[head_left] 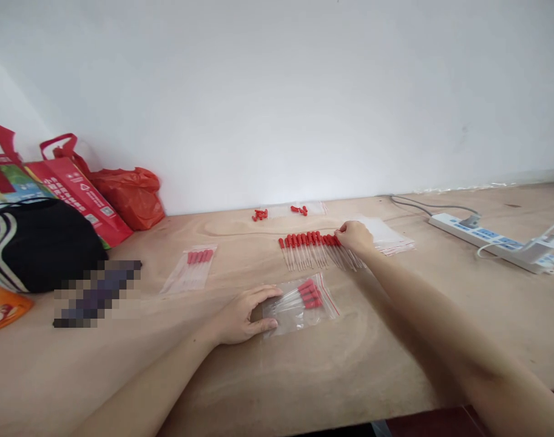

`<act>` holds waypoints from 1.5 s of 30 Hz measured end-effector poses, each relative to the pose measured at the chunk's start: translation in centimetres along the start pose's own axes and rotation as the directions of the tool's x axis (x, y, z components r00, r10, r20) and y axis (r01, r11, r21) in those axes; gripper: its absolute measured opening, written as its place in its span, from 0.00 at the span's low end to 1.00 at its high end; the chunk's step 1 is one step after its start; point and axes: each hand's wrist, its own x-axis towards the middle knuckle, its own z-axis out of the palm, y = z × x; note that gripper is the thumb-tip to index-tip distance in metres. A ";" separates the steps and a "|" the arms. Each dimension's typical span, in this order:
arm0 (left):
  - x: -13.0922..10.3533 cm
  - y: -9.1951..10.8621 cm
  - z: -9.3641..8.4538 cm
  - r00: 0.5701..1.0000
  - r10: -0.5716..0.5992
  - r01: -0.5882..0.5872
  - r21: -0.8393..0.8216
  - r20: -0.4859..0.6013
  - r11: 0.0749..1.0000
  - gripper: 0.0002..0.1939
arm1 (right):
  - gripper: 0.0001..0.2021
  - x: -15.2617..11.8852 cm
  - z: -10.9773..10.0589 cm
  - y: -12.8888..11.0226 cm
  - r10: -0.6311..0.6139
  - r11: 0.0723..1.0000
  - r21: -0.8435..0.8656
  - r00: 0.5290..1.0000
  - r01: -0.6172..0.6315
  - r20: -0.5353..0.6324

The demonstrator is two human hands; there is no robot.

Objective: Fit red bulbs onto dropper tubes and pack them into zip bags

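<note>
A clear zip-lock bag (288, 321) with several red-bulbed glass droppers (310, 294) inside lies flat on the wooden table. My left hand (247, 314) grips its left end, thumb at the near edge and fingers at the far edge. Beyond it, more droppers (299, 243) lie side by side in a row, red rubber bulbs pointing away from me. At the row's right end, my right hand (356, 237) is closed, thumb and fingers pinched at a dropper bulb. That dropper is partly hidden by the hand.
Another filled bag (188, 276) lies to the left. Loose red bulbs (261, 215) and a flat bag (281, 210) are near the wall. A stack of bags (388, 237) and a power strip (490, 241) lie right. Shopping bags (83, 194) and a black bag (49, 243) stand left.
</note>
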 end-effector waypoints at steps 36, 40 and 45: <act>0.1 -0.2 0.0 1.000 -0.027 0.027 -0.002 0.004 1.000 0.25 | 0.17 -13.9 -4.0 1.2 -0.009 0.125 0.874 0.880 -0.469 0.474; 0.1 -0.2 0.0 1.000 -0.016 0.016 -0.002 -0.003 1.000 0.24 | 0.14 -14.3 -4.0 1.3 -0.089 0.117 0.862 0.859 -0.494 0.504; 0.1 0.0 0.0 1.000 -0.010 0.010 -0.007 0.003 1.000 0.24 | 0.16 -14.7 -3.9 1.0 -0.188 0.224 0.835 0.819 -0.502 0.543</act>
